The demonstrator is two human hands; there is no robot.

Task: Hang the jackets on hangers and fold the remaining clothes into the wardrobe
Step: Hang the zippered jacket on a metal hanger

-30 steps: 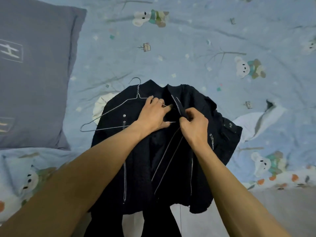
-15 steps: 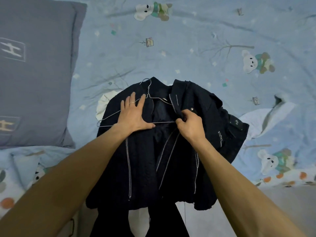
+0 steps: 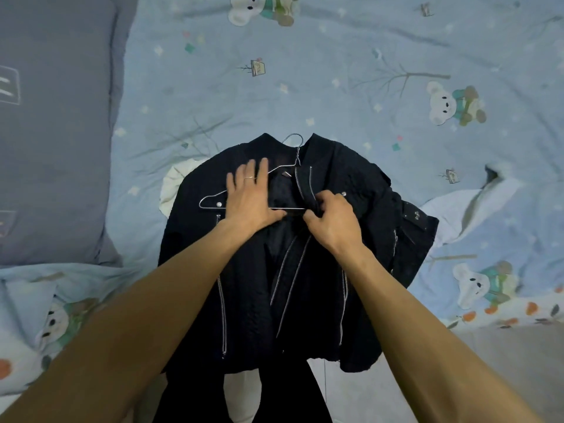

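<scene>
A black jacket (image 3: 305, 254) lies front-up at the centre of the frame on a light blue bedsheet (image 3: 335, 87) printed with bears, its collar toward the top and its front zip undone. A wire hanger (image 3: 244, 195) sits on the jacket's upper part: the hook shows at the collar opening, the left shoulder of the wire lies exposed on top of the left front panel, and the right end runs under the right panel.

The left hand (image 3: 248, 196) rests flat on the hanger and jacket, fingers straight and slightly spread. The right hand (image 3: 331, 219) has curled fingers pinching the edge of the right front panel beside the zip.

A grey pillow (image 3: 52, 132) fills the upper left. A white cloth (image 3: 172, 190) shows from under the jacket's left shoulder.
</scene>
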